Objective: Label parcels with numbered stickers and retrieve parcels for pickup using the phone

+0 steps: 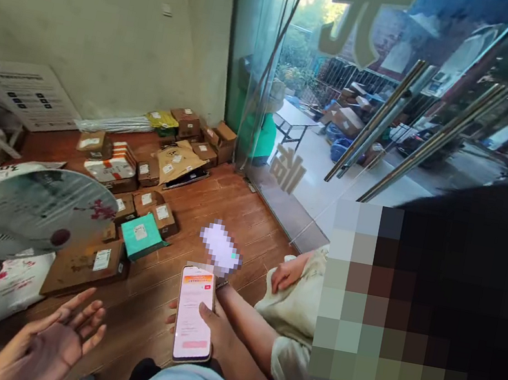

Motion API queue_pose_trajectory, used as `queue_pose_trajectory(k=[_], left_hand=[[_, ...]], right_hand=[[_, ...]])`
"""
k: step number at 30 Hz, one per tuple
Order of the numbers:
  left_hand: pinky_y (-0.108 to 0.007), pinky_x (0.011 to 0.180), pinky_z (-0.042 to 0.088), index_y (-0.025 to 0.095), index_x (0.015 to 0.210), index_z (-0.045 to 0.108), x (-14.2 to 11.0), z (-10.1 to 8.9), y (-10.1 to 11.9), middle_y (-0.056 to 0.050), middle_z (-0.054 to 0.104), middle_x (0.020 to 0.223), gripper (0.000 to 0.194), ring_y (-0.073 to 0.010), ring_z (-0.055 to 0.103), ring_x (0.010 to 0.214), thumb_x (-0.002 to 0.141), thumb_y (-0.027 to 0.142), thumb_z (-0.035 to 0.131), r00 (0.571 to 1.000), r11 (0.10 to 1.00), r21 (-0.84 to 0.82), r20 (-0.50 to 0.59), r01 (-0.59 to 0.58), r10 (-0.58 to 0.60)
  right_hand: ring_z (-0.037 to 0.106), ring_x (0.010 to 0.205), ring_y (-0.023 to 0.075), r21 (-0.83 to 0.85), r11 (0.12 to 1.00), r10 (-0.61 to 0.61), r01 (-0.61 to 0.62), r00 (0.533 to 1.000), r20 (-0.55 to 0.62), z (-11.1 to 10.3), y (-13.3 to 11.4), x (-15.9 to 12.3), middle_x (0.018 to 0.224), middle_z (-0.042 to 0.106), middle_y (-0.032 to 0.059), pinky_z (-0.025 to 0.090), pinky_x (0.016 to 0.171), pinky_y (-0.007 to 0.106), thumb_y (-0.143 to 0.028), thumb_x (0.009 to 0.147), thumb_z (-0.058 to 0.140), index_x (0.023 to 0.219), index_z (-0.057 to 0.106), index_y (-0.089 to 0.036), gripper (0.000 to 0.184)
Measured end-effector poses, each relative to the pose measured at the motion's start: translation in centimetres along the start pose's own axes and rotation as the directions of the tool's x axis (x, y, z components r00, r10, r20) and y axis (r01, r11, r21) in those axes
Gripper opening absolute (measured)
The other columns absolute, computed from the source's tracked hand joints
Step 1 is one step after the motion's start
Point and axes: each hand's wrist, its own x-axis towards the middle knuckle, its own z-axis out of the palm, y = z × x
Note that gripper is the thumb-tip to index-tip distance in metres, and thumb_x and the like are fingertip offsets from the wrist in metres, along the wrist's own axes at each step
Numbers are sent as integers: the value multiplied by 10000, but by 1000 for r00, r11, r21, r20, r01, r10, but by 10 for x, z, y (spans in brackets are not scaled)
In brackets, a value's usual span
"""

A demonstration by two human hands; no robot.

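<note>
My right hand (221, 335) is closed around a smartphone (192, 323) with its lit screen facing up. The thumb rests along the phone's right edge, and fingertips show at its left side. Low on the left, my left hand (55, 341) is palm up, fingers apart, with nothing in it. Just beyond my phone, a second phone (220, 246), its screen blurred out, is at the end of another person's forearm (245, 319). Nearest to my left hand on the floor is a brown cardboard box (85, 268) with a white label.
At the far left another person's hand holds a round fan (33, 213). Several parcels, among them a teal package (142, 236) and a padded envelope (180, 162), cover the wooden floor by the wall. A person (460, 305) is close on my right. Beyond is a glass door with metal handles (379, 120).
</note>
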Motion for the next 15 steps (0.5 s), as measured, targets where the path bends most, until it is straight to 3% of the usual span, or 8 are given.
queue_pose_trajectory(k=[3, 6, 10, 13, 15], left_hand=[[-368, 738, 588, 250, 1054, 680, -4, -1, 6, -52, 671, 997, 342, -224, 606, 933, 721, 313, 633, 999, 999, -50, 44, -21, 23], [-384, 793, 572, 266, 1146, 648, 3, -12, 3, -65, 662, 1074, 456, -254, 571, 1048, 713, 401, 688, 988, 998, 17, 140, -61, 58], [-399, 780, 556, 247, 1282, 576, 11, -28, -19, -109, 642, 1191, 579, -318, 549, 1178, 744, 421, 703, 973, 985, 141, 192, 102, -128], [-455, 817, 548, 273, 1432, 432, 6, -47, -30, -118, 604, 1308, 684, -351, 561, 1189, 808, 446, 654, 885, 953, 122, 353, 277, -302], [-515, 849, 537, 310, 1502, 292, 0, -67, -28, -123, 561, 1370, 743, -359, 571, 1175, 845, 414, 624, 835, 945, 95, 446, 313, -322]], right_hand=[[685, 973, 284, -3, 998, 60, -60, 998, 24, 8, 11, 8, 1171, 660, 138, 496, 822, 422, -586, 726, 725, 1317, 448, -192, 762], [692, 954, 287, 14, 992, 127, -127, 992, -17, 18, 32, 21, 1188, 654, 130, 496, 824, 450, -609, 694, 741, 1283, 453, -204, 771], [699, 863, 247, -18, 993, 108, -113, 979, -173, 46, 68, 46, 1067, 700, 101, 504, 789, 419, -644, 677, 735, 1195, 483, -197, 729], [684, 836, 195, -43, 998, 44, -56, 972, -232, 80, 94, 64, 1002, 715, 61, 504, 779, 356, -604, 712, 730, 1113, 509, -203, 608], [672, 790, 169, -48, 998, 33, -47, 965, -260, 103, 111, 74, 926, 718, 26, 502, 740, 316, -551, 723, 741, 1046, 518, -211, 520]])
